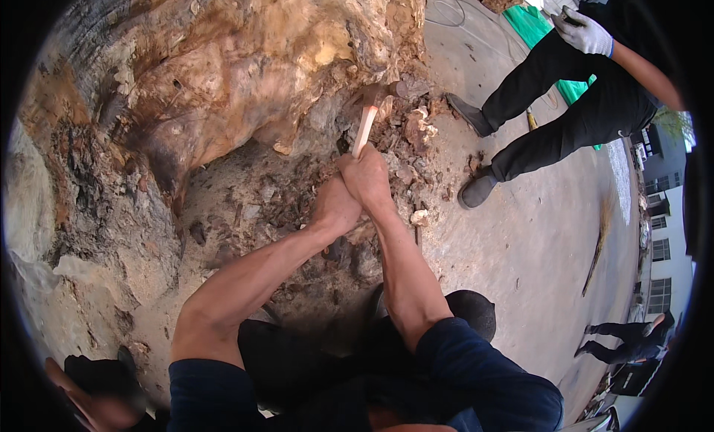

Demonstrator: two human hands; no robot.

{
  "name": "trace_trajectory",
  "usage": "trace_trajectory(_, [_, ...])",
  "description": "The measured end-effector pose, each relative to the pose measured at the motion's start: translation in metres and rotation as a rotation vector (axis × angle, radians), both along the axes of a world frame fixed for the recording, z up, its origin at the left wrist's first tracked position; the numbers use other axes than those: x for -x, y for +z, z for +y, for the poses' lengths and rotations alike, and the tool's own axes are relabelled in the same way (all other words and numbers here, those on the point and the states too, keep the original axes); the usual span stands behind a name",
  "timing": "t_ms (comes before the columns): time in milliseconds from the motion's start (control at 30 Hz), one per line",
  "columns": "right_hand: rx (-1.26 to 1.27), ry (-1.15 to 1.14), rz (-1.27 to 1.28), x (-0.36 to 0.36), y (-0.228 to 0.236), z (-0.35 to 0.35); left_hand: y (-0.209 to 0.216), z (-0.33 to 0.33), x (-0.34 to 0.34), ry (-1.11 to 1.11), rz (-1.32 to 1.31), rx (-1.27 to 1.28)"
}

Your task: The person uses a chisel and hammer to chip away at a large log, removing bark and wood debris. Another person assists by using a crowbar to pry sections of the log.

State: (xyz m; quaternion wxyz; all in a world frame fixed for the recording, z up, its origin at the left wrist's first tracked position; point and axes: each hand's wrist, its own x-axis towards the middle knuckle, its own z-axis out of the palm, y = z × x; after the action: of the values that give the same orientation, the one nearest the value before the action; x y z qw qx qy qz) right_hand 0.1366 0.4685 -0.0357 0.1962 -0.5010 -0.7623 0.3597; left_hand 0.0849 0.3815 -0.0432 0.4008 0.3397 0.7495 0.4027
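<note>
My right hand is closed round the pale wooden handle of what looks like an axe. Just below it, my left hand is wrapped round the handle's lower end, pressed against the right. The handle points up and away, with a red mark near its top. Its brownish head is hard to tell from the debris beside a huge, gnarled tree stump. Bark pieces and wood chips lie heaped under and beside the stump's lower edge.
At the right stands a person in dark trousers with a white work glove. A broom-like bundle lies on the concrete floor. Another person is farther right. Part of a person shows at lower left.
</note>
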Motion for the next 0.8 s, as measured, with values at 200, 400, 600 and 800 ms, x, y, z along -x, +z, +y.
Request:
trace_trajectory(200, [0.060, -0.048, 0.159, 0.003, -0.051, -0.035, -0.048, -0.031, 0.014, -0.049, 0.160, -0.042])
trace_trajectory(400, [-0.119, -0.038, -0.078, -0.022, -0.076, -0.031, -0.036, -0.039, 0.021, -0.599, -0.066, 0.058])
trace_trajectory(600, [-0.196, 0.290, -0.484, -0.076, -0.053, 0.043, -0.057, -0.017, 0.041, -0.396, -0.146, 0.138])
trace_trajectory(800, [-0.090, 0.609, -0.935, -0.137, -0.043, 0.080, -0.024, -0.001, 0.032, -0.079, -0.275, -0.209])
